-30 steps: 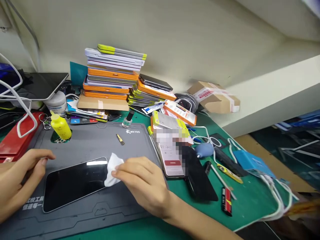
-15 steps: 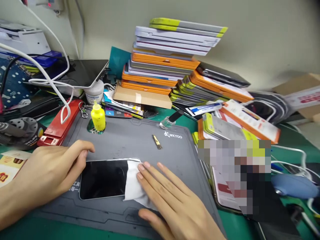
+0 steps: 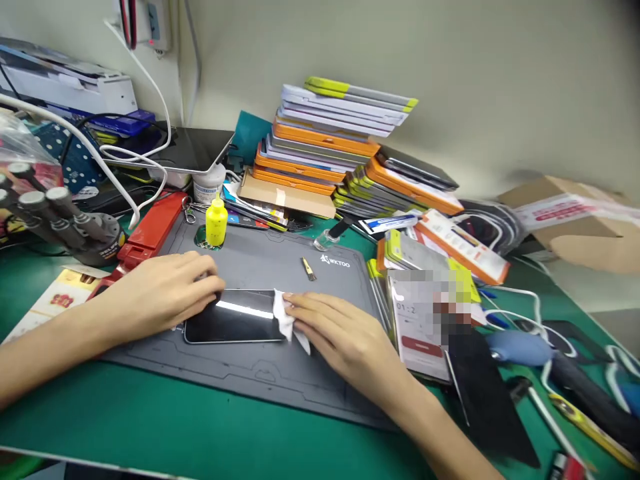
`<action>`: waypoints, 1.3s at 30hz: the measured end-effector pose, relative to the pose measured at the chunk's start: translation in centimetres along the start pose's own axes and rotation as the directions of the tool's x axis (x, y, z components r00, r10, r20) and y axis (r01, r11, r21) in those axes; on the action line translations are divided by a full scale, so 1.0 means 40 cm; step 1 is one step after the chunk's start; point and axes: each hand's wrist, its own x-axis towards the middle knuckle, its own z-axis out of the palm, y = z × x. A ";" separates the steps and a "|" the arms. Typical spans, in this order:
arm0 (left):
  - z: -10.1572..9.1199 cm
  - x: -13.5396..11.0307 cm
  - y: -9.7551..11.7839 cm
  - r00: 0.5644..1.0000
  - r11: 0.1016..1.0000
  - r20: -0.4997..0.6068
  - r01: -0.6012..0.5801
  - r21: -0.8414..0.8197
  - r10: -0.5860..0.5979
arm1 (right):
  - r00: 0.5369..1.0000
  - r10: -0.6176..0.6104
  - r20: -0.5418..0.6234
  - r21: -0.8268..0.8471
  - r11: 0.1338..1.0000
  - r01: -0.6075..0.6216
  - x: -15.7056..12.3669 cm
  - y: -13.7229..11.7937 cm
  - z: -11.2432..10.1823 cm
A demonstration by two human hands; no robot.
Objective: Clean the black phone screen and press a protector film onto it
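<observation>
My right hand [image 3: 345, 333] grips a white wipe [image 3: 283, 319] at the right end of the phone [image 3: 230, 328], flat on the mat [image 3: 250, 367]; my left hand [image 3: 175, 288] curls by its left end, grip unclear. Farther: brush tip [image 3: 309, 269], yellow bottle [image 3: 216, 225], stacked cases [image 3: 320, 141].

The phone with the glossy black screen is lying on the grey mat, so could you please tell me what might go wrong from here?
The glossy black rectangular phone lies flat on the dark grey mat, so a sideways push from the right hand, fingers on the thin white wipe, might slide it. Any grit under the wipe could scratch it, though none can be made out. The small yellow bottle stands upright beyond the left hand and could tip if knocked.
</observation>
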 end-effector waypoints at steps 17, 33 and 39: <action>-0.004 -0.010 0.042 0.982 0.982 -0.002 -0.190 -0.006 0.190 | 0.993 -0.102 0.056 -0.129 0.986 0.108 0.040 -0.006 -0.034; -0.006 -0.017 0.069 0.957 0.940 0.003 -0.286 0.183 0.291 | 0.967 -0.253 -0.015 -0.082 0.964 0.251 -0.005 -0.033 -0.009; -0.016 -0.006 0.068 0.952 0.933 0.016 -0.304 0.194 0.307 | 0.961 -0.277 -0.005 -0.110 0.955 0.275 -0.009 -0.038 -0.011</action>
